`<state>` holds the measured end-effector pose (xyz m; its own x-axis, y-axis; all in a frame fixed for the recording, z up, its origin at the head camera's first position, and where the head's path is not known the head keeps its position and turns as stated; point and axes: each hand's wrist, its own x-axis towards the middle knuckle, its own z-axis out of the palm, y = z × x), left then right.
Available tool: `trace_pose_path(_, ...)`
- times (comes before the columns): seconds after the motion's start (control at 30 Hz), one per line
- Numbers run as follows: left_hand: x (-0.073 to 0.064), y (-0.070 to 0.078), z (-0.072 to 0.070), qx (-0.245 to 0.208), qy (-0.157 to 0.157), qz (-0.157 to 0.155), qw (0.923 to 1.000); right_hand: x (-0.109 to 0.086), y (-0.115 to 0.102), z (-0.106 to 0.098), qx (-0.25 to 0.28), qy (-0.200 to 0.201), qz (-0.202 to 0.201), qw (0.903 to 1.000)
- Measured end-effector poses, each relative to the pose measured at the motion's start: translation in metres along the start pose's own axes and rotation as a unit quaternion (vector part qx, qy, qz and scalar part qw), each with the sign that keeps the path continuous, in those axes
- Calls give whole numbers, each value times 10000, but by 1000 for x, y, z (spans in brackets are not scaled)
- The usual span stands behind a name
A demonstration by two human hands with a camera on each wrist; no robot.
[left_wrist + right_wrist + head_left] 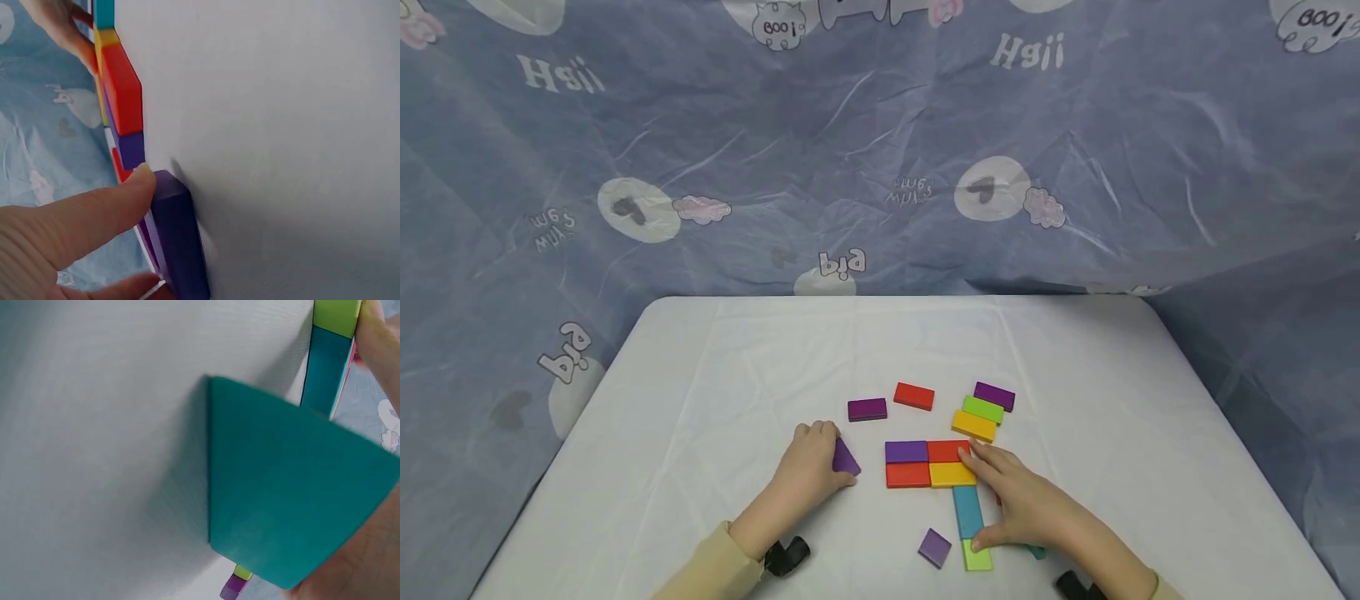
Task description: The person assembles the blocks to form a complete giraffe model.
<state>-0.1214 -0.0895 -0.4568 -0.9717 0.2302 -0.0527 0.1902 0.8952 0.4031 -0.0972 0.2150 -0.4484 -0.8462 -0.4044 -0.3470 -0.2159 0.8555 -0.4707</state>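
Note:
My left hand (808, 462) holds a purple block (846, 458) with a slanted end between thumb and fingers, low over or on the white table. In the left wrist view, the thumb presses this purple block's side (178, 237). My right hand (1026, 500) is spread over the arranged blocks. Its forefinger reaches the red block (946, 451) and its thumb touches the light green block (977, 558). Between them lie a yellow block (952, 475) and a blue block (967, 510). A purple block (906, 452) and another red block (907, 476) adjoin on the left.
A teal block (294, 481) with slanted sides stands near the right palm. Behind the arrangement lie a dark purple block (867, 409), a red block (914, 396) and a row of yellow (973, 426), green (982, 408) and purple (995, 397) blocks. A purple square (935, 548) lies in front.

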Motion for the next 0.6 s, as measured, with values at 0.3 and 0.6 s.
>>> trace_pose_path(0.3, -21, -1, 3, -275, -628, 1317, 9889, 0, 0, -1, 52, 3, 29, 10000)
trace_pose_path(0.6, -34, 13, 8, -26, -811, 2312, 9695, 1, 1, 0, 43, -29, 72, 10000)
